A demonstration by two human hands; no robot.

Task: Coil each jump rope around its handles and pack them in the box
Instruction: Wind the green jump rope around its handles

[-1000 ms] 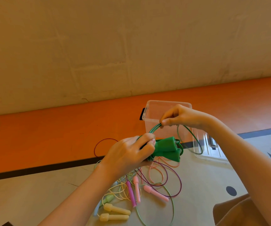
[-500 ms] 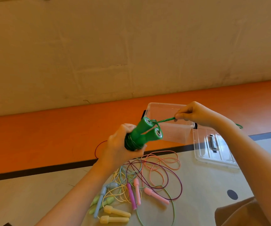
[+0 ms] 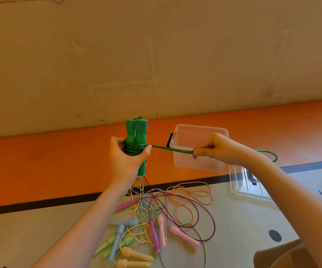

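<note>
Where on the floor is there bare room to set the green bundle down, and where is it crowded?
Bare floor: the orange strip left of the clear box, and the grey floor between the rope pile and the lid, out to the black dot. Crowded: the pile of loose ropes and handles below the left hand.

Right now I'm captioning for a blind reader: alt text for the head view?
Left hand holds paired green handles upright; right hand pulls the green rope taut. Behind: clear box, empty. Pastel ropes lie tangled on the floor.
</note>
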